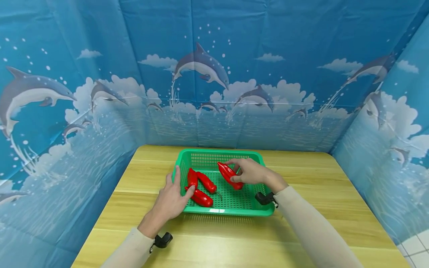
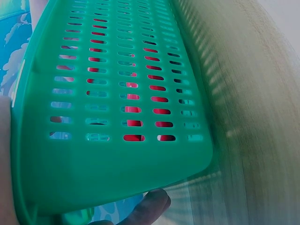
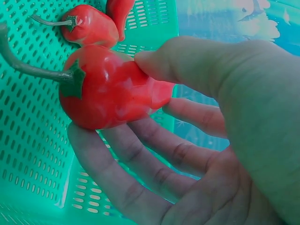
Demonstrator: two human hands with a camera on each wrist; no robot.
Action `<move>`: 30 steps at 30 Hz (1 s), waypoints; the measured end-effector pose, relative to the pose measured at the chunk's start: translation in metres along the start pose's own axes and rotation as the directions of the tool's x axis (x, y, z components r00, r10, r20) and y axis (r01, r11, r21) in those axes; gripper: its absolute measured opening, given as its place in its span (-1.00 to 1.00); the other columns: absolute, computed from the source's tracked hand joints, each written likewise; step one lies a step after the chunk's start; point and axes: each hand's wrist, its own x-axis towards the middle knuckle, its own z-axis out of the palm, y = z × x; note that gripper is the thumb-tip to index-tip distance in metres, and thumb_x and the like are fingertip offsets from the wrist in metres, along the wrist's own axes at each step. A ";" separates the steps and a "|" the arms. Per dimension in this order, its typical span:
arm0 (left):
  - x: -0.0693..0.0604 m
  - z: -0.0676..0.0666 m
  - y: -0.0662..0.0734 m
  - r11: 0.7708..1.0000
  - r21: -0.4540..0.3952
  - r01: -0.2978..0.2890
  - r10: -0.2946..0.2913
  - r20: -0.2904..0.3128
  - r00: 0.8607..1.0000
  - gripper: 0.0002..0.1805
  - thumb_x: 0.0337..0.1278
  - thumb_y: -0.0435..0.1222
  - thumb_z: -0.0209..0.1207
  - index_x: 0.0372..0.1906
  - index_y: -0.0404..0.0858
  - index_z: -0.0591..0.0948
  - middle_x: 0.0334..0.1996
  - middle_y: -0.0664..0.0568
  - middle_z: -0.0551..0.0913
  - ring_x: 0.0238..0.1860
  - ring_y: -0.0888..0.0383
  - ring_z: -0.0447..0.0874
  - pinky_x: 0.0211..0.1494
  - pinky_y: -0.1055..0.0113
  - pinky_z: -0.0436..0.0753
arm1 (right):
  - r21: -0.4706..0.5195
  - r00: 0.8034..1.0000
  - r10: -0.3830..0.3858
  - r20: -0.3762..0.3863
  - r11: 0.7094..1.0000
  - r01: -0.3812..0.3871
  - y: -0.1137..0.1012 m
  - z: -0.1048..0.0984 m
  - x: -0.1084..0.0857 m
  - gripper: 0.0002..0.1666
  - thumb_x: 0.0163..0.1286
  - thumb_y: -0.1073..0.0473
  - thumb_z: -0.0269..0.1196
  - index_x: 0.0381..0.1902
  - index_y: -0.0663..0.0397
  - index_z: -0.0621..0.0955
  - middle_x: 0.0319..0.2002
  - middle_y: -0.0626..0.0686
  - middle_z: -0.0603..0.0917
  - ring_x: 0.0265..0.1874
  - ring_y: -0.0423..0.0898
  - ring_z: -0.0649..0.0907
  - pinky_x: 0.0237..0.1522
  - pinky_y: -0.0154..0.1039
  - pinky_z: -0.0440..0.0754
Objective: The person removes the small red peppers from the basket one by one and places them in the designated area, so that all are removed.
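Observation:
A glossy red pepper (image 3: 105,89) with a curved green stem is in my right hand (image 1: 251,172). The thumb holds it from one side and the fingers from the other, over the right half of a green slotted basket (image 1: 231,213). On the basket's left side lie more peppers: one upright-lying pepper (image 1: 192,178), one slanting pepper (image 1: 206,182) and one nearest the front wall (image 1: 202,198). My left hand (image 1: 171,199) grips the basket's left end, thumb over the rim. In the left wrist view a fingertip (image 2: 157,201) shows below the end wall; its other fingers are mostly hidden.
The basket stands on a light wood-grain table (image 1: 298,230), near its back edge. Behind and at both sides hangs a blue curtain (image 1: 214,126) printed with dolphins. A black wrist camera mount (image 1: 264,198) hangs beside the basket's right end.

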 end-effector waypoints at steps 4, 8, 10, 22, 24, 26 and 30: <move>0.000 0.001 0.000 1.000 0.000 0.002 -0.002 0.001 1.000 0.19 0.76 0.26 0.18 0.96 -0.32 -0.15 0.82 -0.53 0.14 -0.28 -0.35 0.77 -0.13 -0.12 0.83 | 0.006 1.000 0.007 -0.006 1.000 -0.007 -0.001 -0.001 -0.002 -0.21 0.69 0.19 0.47 0.77 0.07 0.50 0.19 0.25 0.83 0.06 0.07 0.92 -0.07 -0.15 0.90; 0.001 0.001 0.000 1.000 -0.001 0.004 -0.004 0.000 1.000 0.19 0.76 0.25 0.19 0.96 -0.32 -0.15 0.82 -0.53 0.15 -0.28 -0.35 0.76 -0.12 -0.12 0.82 | 0.015 1.000 0.011 -0.012 1.000 -0.011 -0.001 -0.003 -0.004 -0.21 0.70 0.19 0.46 0.77 0.06 0.50 0.21 0.25 0.82 0.10 0.11 0.91 -0.06 -0.15 0.90; 0.001 0.001 0.000 1.000 -0.001 0.004 -0.004 -0.002 1.000 0.19 0.76 0.25 0.19 0.96 -0.32 -0.14 0.81 -0.53 0.16 -0.25 -0.37 0.77 -0.09 -0.14 0.83 | 0.013 1.000 0.009 -0.017 1.000 -0.009 -0.001 -0.004 -0.005 -0.21 0.70 0.19 0.46 0.77 0.06 0.49 0.21 0.25 0.82 0.10 0.12 0.91 -0.06 -0.14 0.90; 0.000 0.000 0.001 1.000 0.006 0.002 -0.002 -0.004 1.000 0.18 0.76 0.25 0.18 0.96 -0.31 -0.14 0.83 -0.51 0.15 -0.20 -0.38 0.79 -0.05 -0.18 0.83 | 0.018 0.999 -0.024 -0.036 1.000 0.025 0.004 -0.007 -0.012 -0.21 0.69 0.17 0.46 0.77 0.05 0.50 0.21 0.24 0.83 0.11 0.12 0.90 -0.04 -0.11 0.88; -0.001 0.000 0.002 1.000 0.009 0.003 -0.003 -0.005 1.000 0.18 0.76 0.25 0.18 0.96 -0.30 -0.14 0.83 -0.51 0.15 -0.19 -0.39 0.79 -0.05 -0.18 0.83 | 0.019 0.999 -0.020 -0.040 1.000 0.021 0.005 -0.007 -0.013 -0.20 0.69 0.16 0.47 0.77 0.03 0.50 0.21 0.23 0.82 0.13 0.12 0.89 -0.05 -0.11 0.88; -0.001 0.000 0.002 1.000 0.010 0.005 -0.005 -0.004 1.000 0.18 0.76 0.25 0.18 0.96 -0.30 -0.14 0.83 -0.50 0.15 -0.20 -0.38 0.78 -0.07 -0.16 0.83 | 0.020 0.999 -0.014 -0.043 1.000 0.015 0.006 -0.008 -0.014 -0.19 0.70 0.15 0.47 0.78 0.01 0.49 0.22 0.22 0.82 0.15 0.12 0.89 -0.05 -0.11 0.88; 0.000 0.000 0.001 1.000 0.010 0.007 -0.007 -0.004 1.000 0.18 0.76 0.24 0.19 0.96 -0.30 -0.14 0.82 -0.51 0.15 -0.21 -0.37 0.77 -0.11 -0.13 0.82 | 0.016 0.999 -0.007 -0.053 1.000 0.007 0.008 -0.009 -0.016 -0.18 0.70 0.13 0.47 0.79 0.00 0.48 0.21 0.19 0.82 0.17 0.10 0.89 -0.05 -0.11 0.88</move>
